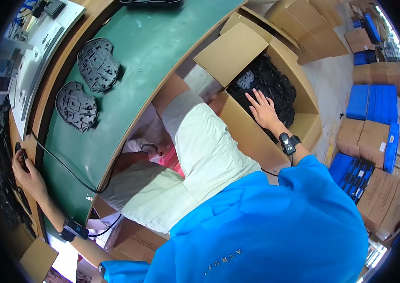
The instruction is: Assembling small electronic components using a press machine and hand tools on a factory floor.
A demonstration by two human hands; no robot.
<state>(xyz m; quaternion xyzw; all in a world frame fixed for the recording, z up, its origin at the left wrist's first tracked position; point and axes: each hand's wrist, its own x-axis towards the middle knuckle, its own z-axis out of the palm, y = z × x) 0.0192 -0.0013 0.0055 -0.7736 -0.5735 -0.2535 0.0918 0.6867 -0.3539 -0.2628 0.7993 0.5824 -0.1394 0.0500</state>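
At far left, the left hand (29, 178) curls beyond the wooden ledge (79, 35), fingers partly bent around a dark piece (23, 154); so near the rim, I cannot tell whether it grips. Two black shells (98, 66) lie on the green tabletop (138, 70), a cable (98, 192) trailing over its edge. Rightward, an open carton (232, 49) contains black parts (282, 89); the right hand (263, 113), loosely spread, rests over them. Boxes (372, 141) and blue bins (372, 101) stand farther right.

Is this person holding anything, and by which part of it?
The right hand is spread over black parts in the carton, no hold visible. The left hand is at a small dark piece; any hold cannot be told.
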